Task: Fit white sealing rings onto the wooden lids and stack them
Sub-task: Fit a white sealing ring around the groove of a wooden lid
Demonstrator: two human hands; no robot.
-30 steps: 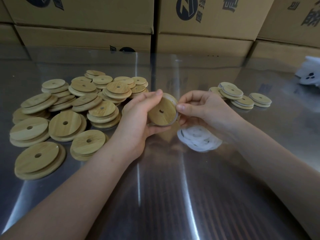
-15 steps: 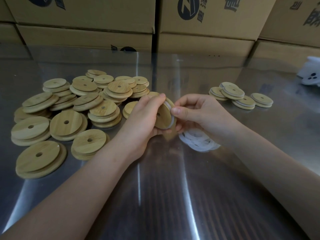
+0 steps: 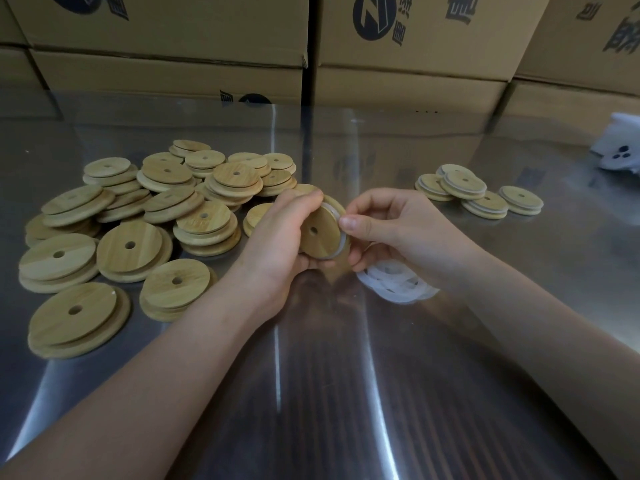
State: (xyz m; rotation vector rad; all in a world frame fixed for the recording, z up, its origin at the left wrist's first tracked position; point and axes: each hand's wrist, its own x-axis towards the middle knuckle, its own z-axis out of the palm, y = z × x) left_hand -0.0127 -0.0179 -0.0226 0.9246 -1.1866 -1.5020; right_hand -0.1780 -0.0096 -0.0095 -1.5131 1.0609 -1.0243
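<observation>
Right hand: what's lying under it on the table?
A loose pile of white sealing rings lies beneath the right hand; the wrist hides part of it.

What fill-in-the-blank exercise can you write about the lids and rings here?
1. The lid in the left hand has one ___ in its middle.
2. The right hand presses a ___ ring onto that lid.
3. The pile of bare lids lies to the ___ of both hands.
Missing words: hole; white; left.
</observation>
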